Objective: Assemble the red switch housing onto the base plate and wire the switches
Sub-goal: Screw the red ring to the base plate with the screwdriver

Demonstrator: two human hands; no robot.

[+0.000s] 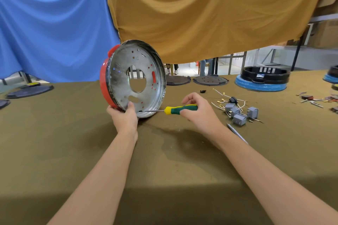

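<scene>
A round silver base plate (pixel 120 78) stands on edge on the table, its inside facing right, with the red switch housing (pixel 104 82) around its left rim. My left hand (pixel 124 117) grips the lower rim of plate and housing. My right hand (pixel 199 109) holds a screwdriver (pixel 180 109) with a green and yellow handle, lying level; its tip touches the plate's lower inside near my left thumb. Several grey switches (pixel 239 113) with white wires (pixel 226 97) lie on the table to the right.
An olive cloth covers the table (pixel 164 160). Dark round plates (pixel 210 80) lie at the back, another (pixel 29 91) at far left. A black and blue ring assembly (pixel 263 78) stands at back right. Small parts and tools (pixel 314 99) are scattered at far right. A thin grey tool (pixel 236 132) lies beside my right forearm.
</scene>
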